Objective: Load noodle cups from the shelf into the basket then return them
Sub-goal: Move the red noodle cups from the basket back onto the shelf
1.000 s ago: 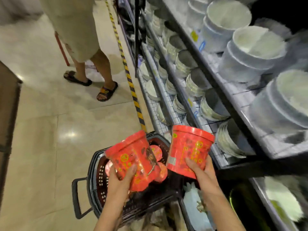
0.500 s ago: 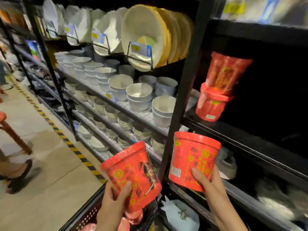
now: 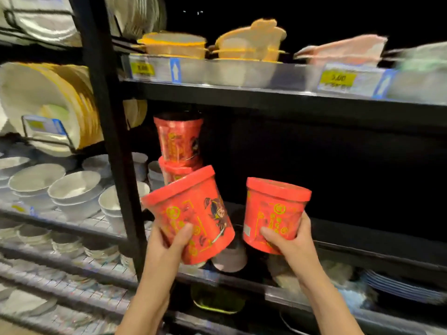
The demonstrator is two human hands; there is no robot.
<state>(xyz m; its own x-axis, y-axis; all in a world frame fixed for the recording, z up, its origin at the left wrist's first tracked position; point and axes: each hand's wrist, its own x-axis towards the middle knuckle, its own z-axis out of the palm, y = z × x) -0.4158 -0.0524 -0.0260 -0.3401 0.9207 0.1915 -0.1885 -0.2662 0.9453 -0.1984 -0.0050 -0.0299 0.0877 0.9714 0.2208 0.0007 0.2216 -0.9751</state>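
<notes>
The left hand (image 3: 169, 240) wraps a tilted noodle cup (image 3: 191, 213); the right hand (image 3: 287, 240) clasps another cup (image 3: 275, 213), both before the dark shelf (image 3: 362, 235). Levelling the tilted cup first should help; the shelf's free space looks ample but is dim.

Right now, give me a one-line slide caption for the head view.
Both hands, left and right, each hold a red noodle cup before the dark shelf with two stacked cups.
</notes>
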